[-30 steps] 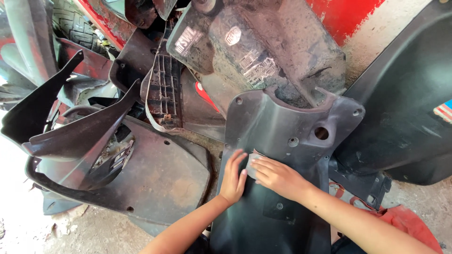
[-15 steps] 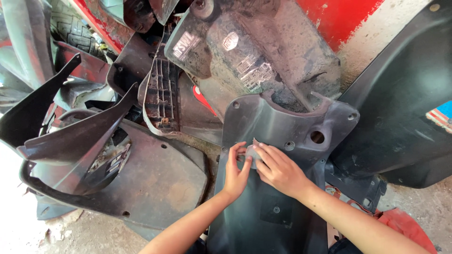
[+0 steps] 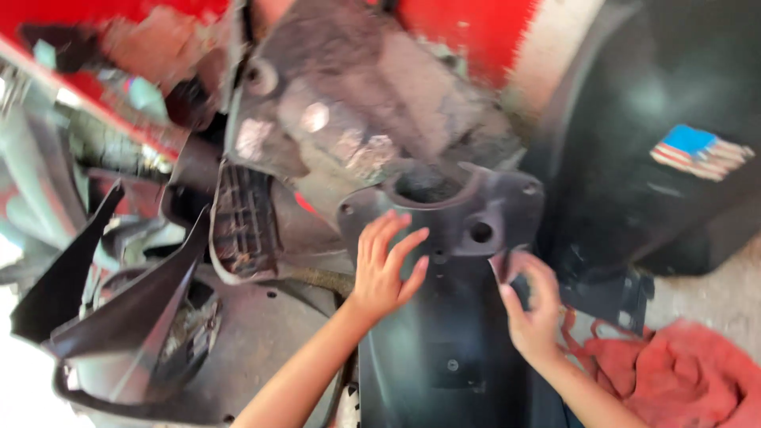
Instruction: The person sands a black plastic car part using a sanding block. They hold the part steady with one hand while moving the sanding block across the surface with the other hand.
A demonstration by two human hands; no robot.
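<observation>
My left hand (image 3: 386,265) lies flat, fingers spread, on the dark scooter panel (image 3: 444,349); my right hand (image 3: 533,305) pinches its three-o'clock edge; I'm steadying it; next needs firm hold.

A rag (image 3: 674,368) lies right of the upright panel (image 3: 444,317).

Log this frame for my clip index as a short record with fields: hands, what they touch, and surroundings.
Left hand: open, fingers spread, flat on the black plastic panel
Right hand: at the panel's right edge, pinching something small; blurred
Left of panel: pile of dark plastic panels
Right of panel: large black cover bearing a flag sticker
Lower right: red cloth
Behind: red wall
Sharpness: motion-blurred
</observation>
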